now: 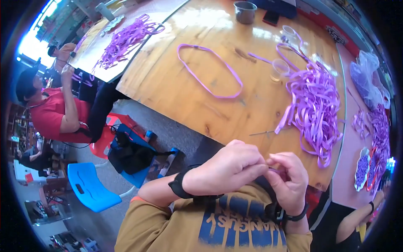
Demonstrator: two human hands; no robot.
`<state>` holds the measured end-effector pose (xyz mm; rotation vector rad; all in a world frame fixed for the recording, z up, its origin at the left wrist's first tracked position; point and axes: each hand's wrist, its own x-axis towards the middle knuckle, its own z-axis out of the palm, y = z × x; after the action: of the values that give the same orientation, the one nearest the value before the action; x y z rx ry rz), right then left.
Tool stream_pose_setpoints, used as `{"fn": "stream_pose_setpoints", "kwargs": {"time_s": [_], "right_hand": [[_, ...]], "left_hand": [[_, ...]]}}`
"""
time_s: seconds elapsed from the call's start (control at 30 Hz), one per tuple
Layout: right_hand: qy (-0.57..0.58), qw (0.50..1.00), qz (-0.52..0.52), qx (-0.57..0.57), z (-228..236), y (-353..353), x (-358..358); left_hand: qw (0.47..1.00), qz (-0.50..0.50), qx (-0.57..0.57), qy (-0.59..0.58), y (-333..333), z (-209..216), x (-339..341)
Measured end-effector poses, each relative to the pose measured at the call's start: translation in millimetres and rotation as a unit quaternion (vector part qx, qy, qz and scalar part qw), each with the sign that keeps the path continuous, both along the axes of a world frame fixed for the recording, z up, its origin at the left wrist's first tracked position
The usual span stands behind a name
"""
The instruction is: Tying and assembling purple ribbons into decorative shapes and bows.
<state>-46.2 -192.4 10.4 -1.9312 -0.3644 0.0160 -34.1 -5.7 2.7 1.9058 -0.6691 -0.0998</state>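
In front of my chest, near the table's close edge, my left hand (pixel 241 170) and my right hand (pixel 289 178) meet at their fingertips. My right hand is closed, its thumb and fingers pinching a short visible bit of purple ribbon (pixel 275 170). The left one is closed too, fingers curled and thumb pressed in; what it grips is hidden. Beyond them, a loop of purple ribbon (pixel 232 70) lies on the wooden table (pixel 168 96). To the right is a big tangled heap of purple ribbons (pixel 317 103). A thin dark needle-like tool (pixel 263 132) lies beside the heap.
Clear plastic cups (pixel 280 69) and a metal cup (pixel 245 12) stand farther back. At left are another ribbon pile (pixel 128 40), a seated person in red (pixel 58 109) and a blue chair (pixel 93 187). At right, a tray of purple beads (pixel 362 168) sits near another person's arm (pixel 357 218).
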Motion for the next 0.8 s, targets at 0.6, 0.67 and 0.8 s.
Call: {"fn": "stream_pose_setpoints", "kwargs": {"time_s": [0.6, 0.67, 0.8], "right_hand": [[-0.164, 0.979, 0.100, 0.066, -9.7, -24.1, 8.1], [-0.216, 0.973, 0.082, 0.028, -10.1, -24.2, 6.3], [-0.237, 0.969, 0.063, 0.011, -11.2, -25.7, 6.5]], "left_hand": [[0.753, -0.080, -0.301, 0.580, -16.8, -4.9, 6.9], [0.725, -0.089, -0.331, 0.597, -17.9, -5.6, 9.2], [0.730, -0.091, -0.325, 0.594, -19.3, -3.8, 11.6]]}}
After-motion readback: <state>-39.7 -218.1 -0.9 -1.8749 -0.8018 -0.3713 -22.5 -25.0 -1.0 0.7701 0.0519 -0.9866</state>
